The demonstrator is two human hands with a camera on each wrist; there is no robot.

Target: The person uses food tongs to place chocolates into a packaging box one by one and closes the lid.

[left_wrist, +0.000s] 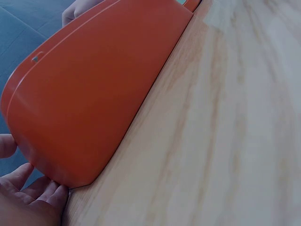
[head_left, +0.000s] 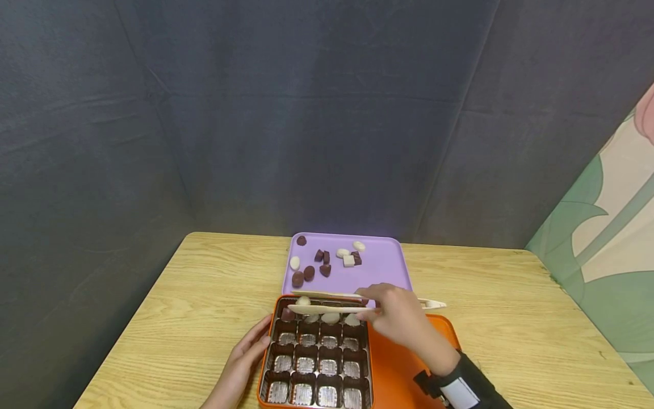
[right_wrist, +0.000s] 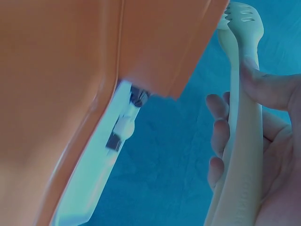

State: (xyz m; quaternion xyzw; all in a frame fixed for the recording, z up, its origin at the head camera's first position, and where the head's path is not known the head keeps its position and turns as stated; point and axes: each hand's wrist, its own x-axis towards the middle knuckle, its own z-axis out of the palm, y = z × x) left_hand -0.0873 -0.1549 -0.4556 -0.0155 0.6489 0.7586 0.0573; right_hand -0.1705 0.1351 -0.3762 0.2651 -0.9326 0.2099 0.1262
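Observation:
My right hand (head_left: pixel 401 315) grips a pair of cream tongs (head_left: pixel 327 309), thumb on one arm and fingers curled on the other, as the right wrist view also shows. The toothed tong tips (right_wrist: pixel 242 19) reach over the back left of an orange box (head_left: pixel 372 363). A round cream chocolate (head_left: pixel 303 301) shows between the tong arms near the tips; I cannot tell if they pinch it. Inside the box, a brown divided insert (head_left: pixel 305 351) has white and dark chocolates in its back compartments. My left hand (head_left: pixel 242 360) rests fingers against the box's left side.
Behind the box lies a lilac tray (head_left: pixel 378 272) with several dark chocolates (head_left: pixel 309 273) and white chocolates (head_left: pixel 343 253). An orange lid-like piece (head_left: pixel 398 369) is to the box's right, beneath my right forearm. A dark curtain (head_left: pixel 306 142) hangs behind the wooden table (head_left: pixel 204 295).

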